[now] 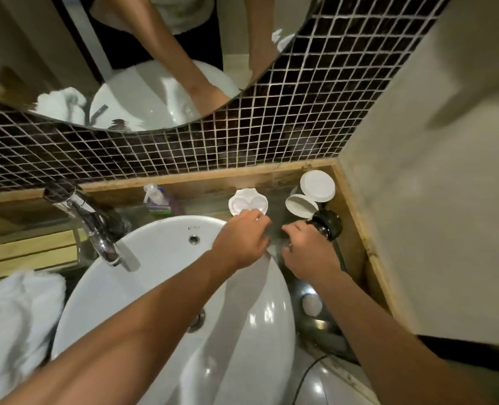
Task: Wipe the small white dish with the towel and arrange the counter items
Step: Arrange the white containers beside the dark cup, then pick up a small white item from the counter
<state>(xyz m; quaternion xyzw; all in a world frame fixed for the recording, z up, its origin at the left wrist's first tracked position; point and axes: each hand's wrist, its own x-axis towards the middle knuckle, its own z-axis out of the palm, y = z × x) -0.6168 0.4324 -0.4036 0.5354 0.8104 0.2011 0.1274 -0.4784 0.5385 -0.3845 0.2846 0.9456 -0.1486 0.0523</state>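
The small white dish [248, 203] sits on the counter behind the basin, near the wooden back ledge. My left hand [242, 238] reaches to it, fingertips touching its front rim. My right hand [308, 249] is just right of the left hand, and its fingers hold a dark round jar [328, 223] by its side. Two white-lidded containers [316, 187] [300, 204] stand behind the jar in the corner. The white towel [14, 323] lies bunched at the far left of the counter, away from both hands.
A white basin [160, 276] with a chrome tap [96, 226] fills the middle. A pump bottle [154, 198] stands behind it. A wall closes the right side, with dark mosaic tile and a round mirror [143, 54] behind. A shiny rounded object with a cord [315, 314] lies at lower right.
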